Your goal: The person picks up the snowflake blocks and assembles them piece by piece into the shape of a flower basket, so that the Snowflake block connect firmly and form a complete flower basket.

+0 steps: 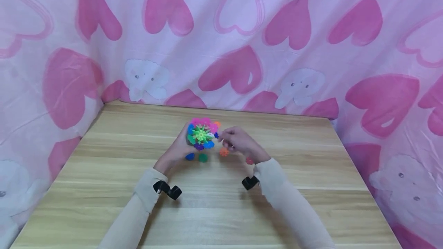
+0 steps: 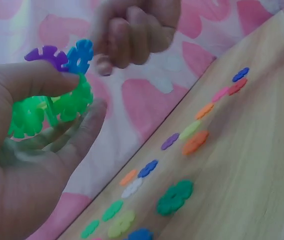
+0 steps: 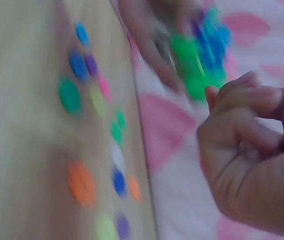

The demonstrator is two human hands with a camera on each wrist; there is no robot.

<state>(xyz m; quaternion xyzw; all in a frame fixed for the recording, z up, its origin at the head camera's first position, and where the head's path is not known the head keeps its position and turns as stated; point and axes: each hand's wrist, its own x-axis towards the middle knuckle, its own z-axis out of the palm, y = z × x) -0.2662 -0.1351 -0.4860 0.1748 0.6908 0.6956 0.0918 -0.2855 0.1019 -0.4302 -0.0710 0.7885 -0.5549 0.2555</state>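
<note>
My left hand (image 1: 180, 143) holds a cluster of interlocking flower-shaped plastic discs (image 1: 201, 134) above the table. Bright green, pink, blue and purple pieces show in it. In the left wrist view the thumb lies over the cluster near a purple disc (image 2: 49, 57), beside a blue disc (image 2: 79, 56). My right hand (image 1: 240, 141) is just right of the cluster, apart from it. Its fingers (image 3: 237, 117) are curled, and no piece shows between them. A small dark blue disc (image 1: 216, 135) sits on the side of the cluster facing the right hand.
Loose flower discs lie on the wooden table (image 1: 207, 210), among them a green disc (image 2: 175, 197), an orange disc (image 3: 81, 183) and a red disc (image 1: 249, 161). A pink heart-patterned curtain (image 1: 228, 68) hangs behind the table's far edge and at both sides.
</note>
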